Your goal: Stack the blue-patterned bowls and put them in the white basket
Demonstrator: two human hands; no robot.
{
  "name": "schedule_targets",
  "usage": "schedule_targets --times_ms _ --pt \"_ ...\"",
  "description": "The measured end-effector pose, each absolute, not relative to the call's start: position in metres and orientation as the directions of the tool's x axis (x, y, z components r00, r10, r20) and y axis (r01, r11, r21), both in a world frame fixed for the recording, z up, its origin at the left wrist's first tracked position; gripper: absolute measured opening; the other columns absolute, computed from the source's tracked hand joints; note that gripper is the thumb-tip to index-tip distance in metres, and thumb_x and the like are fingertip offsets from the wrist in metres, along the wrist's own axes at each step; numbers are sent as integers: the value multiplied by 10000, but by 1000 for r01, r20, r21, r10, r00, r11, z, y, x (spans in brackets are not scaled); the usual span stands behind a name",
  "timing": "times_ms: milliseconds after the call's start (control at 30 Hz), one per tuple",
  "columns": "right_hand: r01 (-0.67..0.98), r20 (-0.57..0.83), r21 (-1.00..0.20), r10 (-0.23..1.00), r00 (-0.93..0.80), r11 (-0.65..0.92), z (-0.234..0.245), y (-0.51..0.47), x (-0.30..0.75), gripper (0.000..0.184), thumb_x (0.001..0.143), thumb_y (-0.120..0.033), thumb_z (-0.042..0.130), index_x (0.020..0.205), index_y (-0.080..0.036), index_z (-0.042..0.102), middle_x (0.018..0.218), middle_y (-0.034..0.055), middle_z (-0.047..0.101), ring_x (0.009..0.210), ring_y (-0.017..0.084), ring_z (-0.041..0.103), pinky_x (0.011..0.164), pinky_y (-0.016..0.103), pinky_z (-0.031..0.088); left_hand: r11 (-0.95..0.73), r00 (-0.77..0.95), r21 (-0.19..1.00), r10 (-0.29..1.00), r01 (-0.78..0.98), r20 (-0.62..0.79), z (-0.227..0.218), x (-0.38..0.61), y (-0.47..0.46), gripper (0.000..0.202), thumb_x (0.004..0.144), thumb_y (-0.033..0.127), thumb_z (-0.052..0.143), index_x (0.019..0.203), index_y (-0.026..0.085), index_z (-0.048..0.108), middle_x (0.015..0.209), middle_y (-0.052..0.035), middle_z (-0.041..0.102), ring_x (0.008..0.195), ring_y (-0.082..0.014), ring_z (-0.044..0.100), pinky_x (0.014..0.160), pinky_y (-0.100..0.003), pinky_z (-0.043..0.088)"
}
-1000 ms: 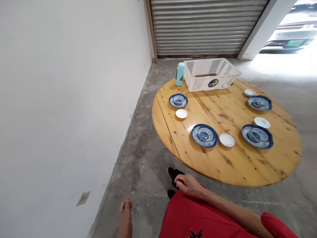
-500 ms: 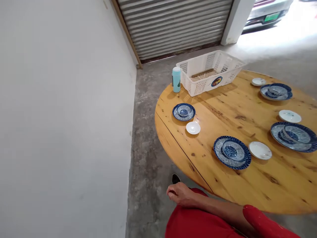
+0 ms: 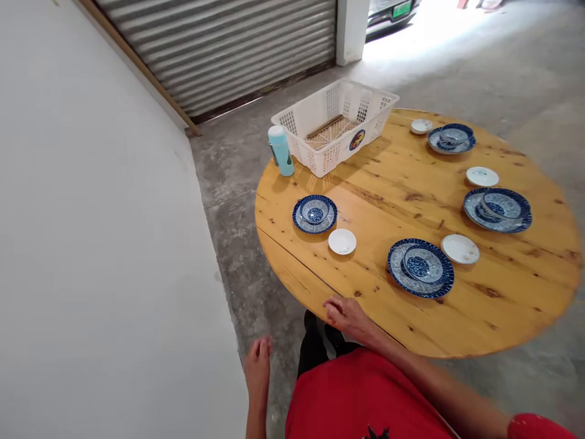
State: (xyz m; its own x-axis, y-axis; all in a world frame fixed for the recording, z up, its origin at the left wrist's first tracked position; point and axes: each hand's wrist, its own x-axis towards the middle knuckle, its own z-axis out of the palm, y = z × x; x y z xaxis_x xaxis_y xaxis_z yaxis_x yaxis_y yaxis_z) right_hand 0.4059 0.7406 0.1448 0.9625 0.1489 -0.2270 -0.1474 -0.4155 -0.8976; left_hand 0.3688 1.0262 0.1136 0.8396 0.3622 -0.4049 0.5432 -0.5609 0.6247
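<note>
Both hands hang empty at the near edge of a round wooden table [image 3: 457, 317] laid with blue-and-white dishes.

The right hand [image 3: 348, 314] hovers over the table's near-left edge, fingers loosely curled and holding nothing; the left hand [image 3: 258, 367] hangs below that edge over the concrete floor, fingers straight and together. Nearest the right hand sit a small white saucer [image 3: 342, 241] and a blue plate with a bowl [image 3: 420, 267] on it, both near the near edge. At the far-left edge stand a white basket [image 3: 292, 122] and a teal bottle [image 3: 280, 150] just beside it.
</note>
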Motion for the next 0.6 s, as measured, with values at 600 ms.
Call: schedule_targets --times_ms 600 --pt "-511 -225 -716 -536 814 -476 141 711 641 359 937 -300 408 1105 -99 653 737 72 722 734 191 688 741 270 463 -609 919 792 -338 -50 -201 147 748 897 337 881 422 456 884 170 679 759 -33 698 658 -145 633 628 -228 437"
